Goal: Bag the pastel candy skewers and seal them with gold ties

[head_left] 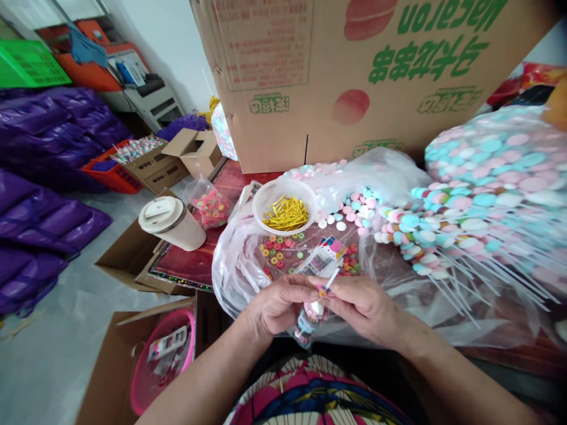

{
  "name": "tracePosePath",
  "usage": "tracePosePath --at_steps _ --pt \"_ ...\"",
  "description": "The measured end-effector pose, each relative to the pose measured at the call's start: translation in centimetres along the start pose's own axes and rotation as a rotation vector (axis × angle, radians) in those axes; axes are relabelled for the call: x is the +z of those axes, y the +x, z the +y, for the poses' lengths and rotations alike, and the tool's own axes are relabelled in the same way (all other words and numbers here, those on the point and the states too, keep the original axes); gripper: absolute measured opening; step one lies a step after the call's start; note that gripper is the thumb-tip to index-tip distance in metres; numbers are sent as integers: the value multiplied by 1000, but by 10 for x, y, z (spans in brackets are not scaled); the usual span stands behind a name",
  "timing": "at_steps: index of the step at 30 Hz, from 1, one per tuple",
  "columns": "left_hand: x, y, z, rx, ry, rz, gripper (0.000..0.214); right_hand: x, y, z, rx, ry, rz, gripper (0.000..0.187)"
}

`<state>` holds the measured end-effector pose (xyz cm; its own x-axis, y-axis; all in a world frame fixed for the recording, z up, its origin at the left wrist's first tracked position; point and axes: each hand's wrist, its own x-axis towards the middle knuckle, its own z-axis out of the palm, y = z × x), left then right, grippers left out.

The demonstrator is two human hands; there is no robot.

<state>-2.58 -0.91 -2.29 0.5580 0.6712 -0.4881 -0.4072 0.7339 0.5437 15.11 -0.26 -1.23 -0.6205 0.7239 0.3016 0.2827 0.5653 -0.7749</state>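
A candy skewer (306, 326) in a clear wrapper hangs head-down, its white stick (333, 277) pointing up between my hands. My left hand (281, 302) is closed, thumb and fingers pinching the gathered neck of the wrapper. From the other side, my right hand (361, 304) pinches the same neck beside the stick. A small orange-gold bit shows at the fingertips; I cannot make out what it is. Just beyond lie flat printed wrappers (322, 257) and loose ring candies (275, 252). Gold twist ties (287, 215) fill a white bowl (261, 200) farther back.
Finished-looking skewers (447, 230) are heaped at right against a big bag of pastel candies (496, 147). A large carton (287, 130) stands behind. At left are a lidded cup (186, 227), a bag of ring candies (211, 206) and a pink basin (137, 378) in a box.
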Motion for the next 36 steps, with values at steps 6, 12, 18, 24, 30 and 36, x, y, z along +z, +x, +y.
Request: tracePosePath --at_steps 6,12,18,24,30,36 --pt "10 4 -5 159 -138 148 53 10 3 4 49 -238 174 30" --pt "28 12 -9 557 126 395 70 -9 -2 -1 -137 -813 343 26" --pt "33 -9 34 257 64 138 94 -7 -18 -8 3 -470 323 20" --pt "24 -11 19 195 493 110 67 9 -15 -12 447 185 536 24" --pt "45 -4 -3 363 410 174 43 33 -7 -32 613 836 291 29" --pt "29 -26 25 438 689 74 70 11 -2 -19 564 641 568 25"
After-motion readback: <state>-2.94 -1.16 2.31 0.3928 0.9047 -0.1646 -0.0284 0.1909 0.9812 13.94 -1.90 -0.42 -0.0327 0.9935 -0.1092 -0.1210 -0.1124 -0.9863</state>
